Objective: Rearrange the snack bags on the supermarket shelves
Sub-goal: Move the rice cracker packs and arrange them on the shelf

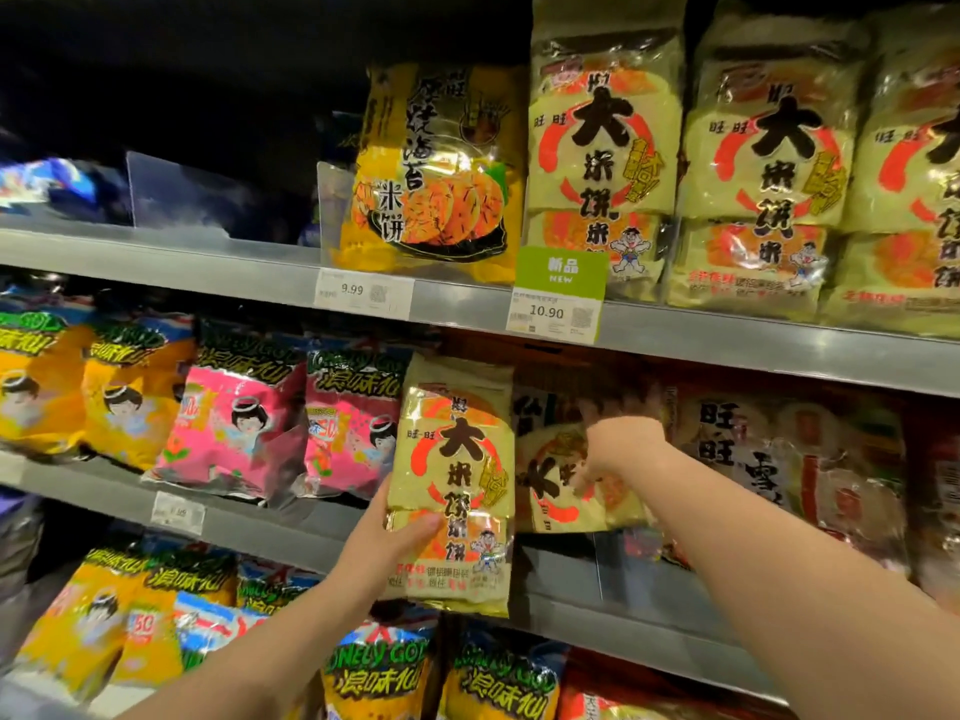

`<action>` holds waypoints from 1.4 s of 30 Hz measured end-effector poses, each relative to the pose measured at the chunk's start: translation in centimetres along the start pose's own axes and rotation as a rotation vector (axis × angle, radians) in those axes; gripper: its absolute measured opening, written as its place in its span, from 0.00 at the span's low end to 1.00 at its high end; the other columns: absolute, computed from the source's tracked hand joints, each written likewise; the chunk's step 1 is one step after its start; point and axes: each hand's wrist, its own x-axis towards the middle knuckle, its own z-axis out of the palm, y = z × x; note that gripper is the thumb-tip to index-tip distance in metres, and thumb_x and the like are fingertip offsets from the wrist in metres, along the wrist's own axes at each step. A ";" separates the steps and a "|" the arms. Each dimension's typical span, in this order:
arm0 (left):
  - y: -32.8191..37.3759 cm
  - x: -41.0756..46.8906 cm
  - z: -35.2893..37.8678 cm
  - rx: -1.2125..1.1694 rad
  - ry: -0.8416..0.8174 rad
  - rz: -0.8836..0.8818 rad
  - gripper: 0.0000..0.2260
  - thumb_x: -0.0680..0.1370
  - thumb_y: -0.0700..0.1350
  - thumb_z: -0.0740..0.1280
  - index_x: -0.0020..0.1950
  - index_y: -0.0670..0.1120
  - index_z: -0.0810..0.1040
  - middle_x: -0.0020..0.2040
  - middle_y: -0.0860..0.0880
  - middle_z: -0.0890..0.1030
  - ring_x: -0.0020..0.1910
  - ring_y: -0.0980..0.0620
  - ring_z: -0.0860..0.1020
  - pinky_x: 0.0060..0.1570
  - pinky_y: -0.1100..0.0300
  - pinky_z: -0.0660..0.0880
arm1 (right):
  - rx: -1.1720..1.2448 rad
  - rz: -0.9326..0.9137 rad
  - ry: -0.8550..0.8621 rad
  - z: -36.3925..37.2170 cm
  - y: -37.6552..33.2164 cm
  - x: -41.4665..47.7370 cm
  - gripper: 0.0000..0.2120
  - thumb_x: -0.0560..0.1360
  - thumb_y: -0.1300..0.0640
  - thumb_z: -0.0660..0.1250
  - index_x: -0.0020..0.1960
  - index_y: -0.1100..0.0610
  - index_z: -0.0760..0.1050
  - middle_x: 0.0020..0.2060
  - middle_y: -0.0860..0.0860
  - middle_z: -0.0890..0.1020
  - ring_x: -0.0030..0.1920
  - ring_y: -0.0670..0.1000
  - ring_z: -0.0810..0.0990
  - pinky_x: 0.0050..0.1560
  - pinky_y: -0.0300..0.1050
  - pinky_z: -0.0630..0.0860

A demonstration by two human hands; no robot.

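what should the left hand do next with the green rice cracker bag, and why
Probably lift it to the top shelf: the left hand grips the green bag in front of the middle shelf, while matching bags stand up there above the 10.90 tag.

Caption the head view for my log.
Left hand holds a green bag at the middle shelf; right hand reaches for a matching bag there.

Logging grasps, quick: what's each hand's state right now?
Left hand: holding the green rice cracker bag.
Right hand: at a second bag, blurred; grip cannot be told.
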 end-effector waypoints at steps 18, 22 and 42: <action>-0.8 -1.2 0.9 -0.001 0.088 0.029 0.25 0.75 0.45 0.68 0.68 0.59 0.65 0.53 0.54 0.82 0.46 0.58 0.82 0.38 0.67 0.75 | -0.332 -0.126 0.340 2.9 0.4 -4.0 0.48 0.64 0.34 0.73 0.74 0.56 0.57 0.65 0.56 0.70 0.65 0.58 0.69 0.66 0.54 0.65; -0.4 -1.4 0.8 0.002 0.118 0.034 0.26 0.75 0.46 0.69 0.71 0.57 0.64 0.54 0.54 0.81 0.49 0.57 0.80 0.39 0.66 0.73 | -0.319 -0.169 0.453 3.1 -0.2 -4.6 0.43 0.70 0.45 0.72 0.75 0.57 0.54 0.61 0.55 0.71 0.61 0.56 0.70 0.60 0.49 0.68; 1.0 -4.1 -2.5 -0.019 0.186 0.065 0.24 0.75 0.46 0.69 0.69 0.58 0.66 0.54 0.55 0.80 0.50 0.57 0.79 0.41 0.64 0.72 | 0.095 -0.226 0.250 1.0 0.5 -7.8 0.34 0.72 0.44 0.69 0.74 0.39 0.56 0.59 0.51 0.74 0.59 0.55 0.73 0.52 0.47 0.74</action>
